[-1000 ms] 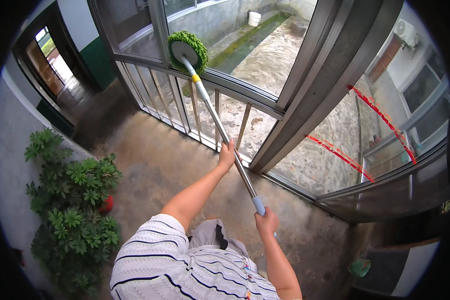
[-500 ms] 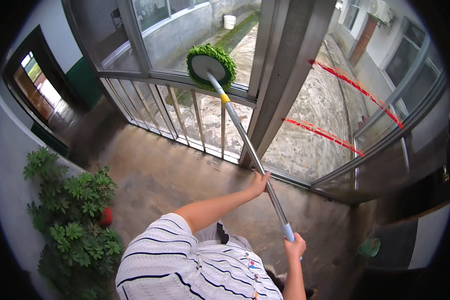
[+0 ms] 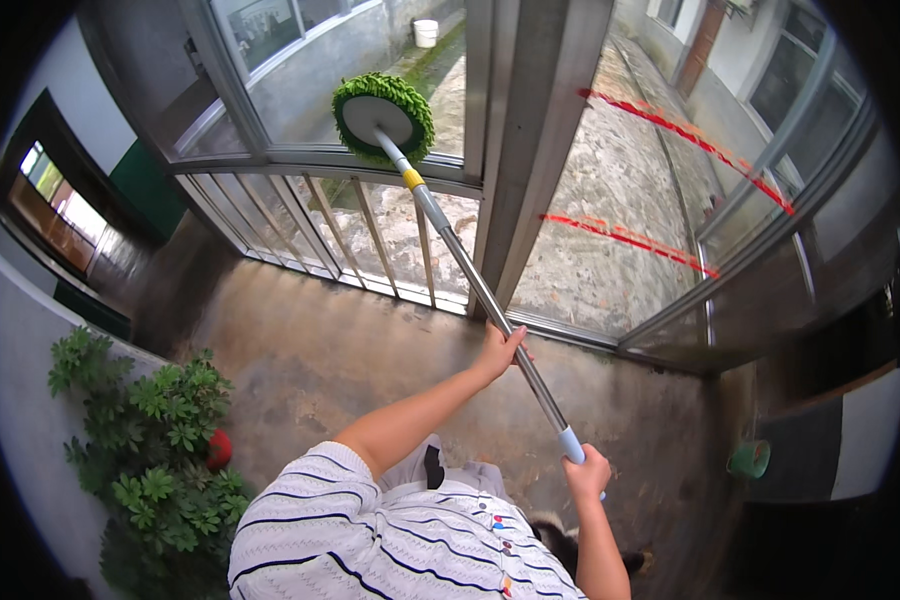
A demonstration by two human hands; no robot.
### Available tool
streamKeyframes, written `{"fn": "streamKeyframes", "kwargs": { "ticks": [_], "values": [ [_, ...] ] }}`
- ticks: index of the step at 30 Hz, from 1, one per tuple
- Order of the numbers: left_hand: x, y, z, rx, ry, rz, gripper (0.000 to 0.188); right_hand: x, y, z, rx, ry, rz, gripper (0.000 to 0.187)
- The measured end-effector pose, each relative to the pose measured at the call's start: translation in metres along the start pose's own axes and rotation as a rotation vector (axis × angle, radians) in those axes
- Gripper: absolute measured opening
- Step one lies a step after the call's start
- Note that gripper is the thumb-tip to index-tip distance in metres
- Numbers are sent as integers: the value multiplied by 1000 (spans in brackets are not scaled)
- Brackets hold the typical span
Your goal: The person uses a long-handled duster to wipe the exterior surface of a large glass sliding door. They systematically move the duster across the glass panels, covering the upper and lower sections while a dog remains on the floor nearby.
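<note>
Both my hands hold a long-handled mop point(image 3: 467, 266) with a metal pole, a yellow collar and a light blue grip. My left hand point(image 3: 502, 350) is closed round the lower middle of the pole. At the pole's end, my right hand point(image 3: 587, 472) wraps the blue grip. The mop's round head point(image 3: 383, 117), grey-backed with a shaggy green fringe, is raised in front of the window pane point(image 3: 300, 100), just above the sill rail. Whether the fringe touches the glass, I cannot tell.
A railing point(image 3: 370, 235) runs below the window. On the right, red-and-white tape strips point(image 3: 630, 238) cross the glazed opening. A leafy plant point(image 3: 160, 430) with a red pot point(image 3: 219, 449) stands left. A green bucket point(image 3: 748, 459) is at right, and a dark furry shape point(image 3: 560, 535) lies beside me.
The mop head has shifted left and slightly up in the picture, and both hands have risen a little with the pole. The whole background has also shifted, mostly leftward and upward.
</note>
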State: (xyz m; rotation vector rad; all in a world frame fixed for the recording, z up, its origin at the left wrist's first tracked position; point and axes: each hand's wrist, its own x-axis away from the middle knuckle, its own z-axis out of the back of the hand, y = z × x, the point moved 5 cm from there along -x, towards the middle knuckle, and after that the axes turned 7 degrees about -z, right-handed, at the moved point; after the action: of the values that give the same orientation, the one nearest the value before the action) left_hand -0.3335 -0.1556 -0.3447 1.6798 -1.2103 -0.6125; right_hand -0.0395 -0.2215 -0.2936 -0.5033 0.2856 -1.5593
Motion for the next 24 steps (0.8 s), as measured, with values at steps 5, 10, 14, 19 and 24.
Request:
{"fn": "streamKeyframes", "kwargs": {
  "ticks": [5, 10, 14, 19, 24],
  "values": [
    [-22, 54, 75, -44, 96, -84, 39, -6, -80, -40, 50, -72, 33, 21],
    [-51, 103, 172, 67, 220, -147, 30, -11, -176, -88, 80, -86, 96, 22],
    [-70, 134, 237, -43, 169, -200, 29, -10, -236, -117, 87, -99, 161, 26],
    [-60, 148, 229, 8, 140, -205, 69, 0, -236, -116, 28, -89, 164, 25],
    [-42, 249, 207, -115, 153, -429, 41, 13, -273, -109, -120, -135, 143, 25]
  ]
}}
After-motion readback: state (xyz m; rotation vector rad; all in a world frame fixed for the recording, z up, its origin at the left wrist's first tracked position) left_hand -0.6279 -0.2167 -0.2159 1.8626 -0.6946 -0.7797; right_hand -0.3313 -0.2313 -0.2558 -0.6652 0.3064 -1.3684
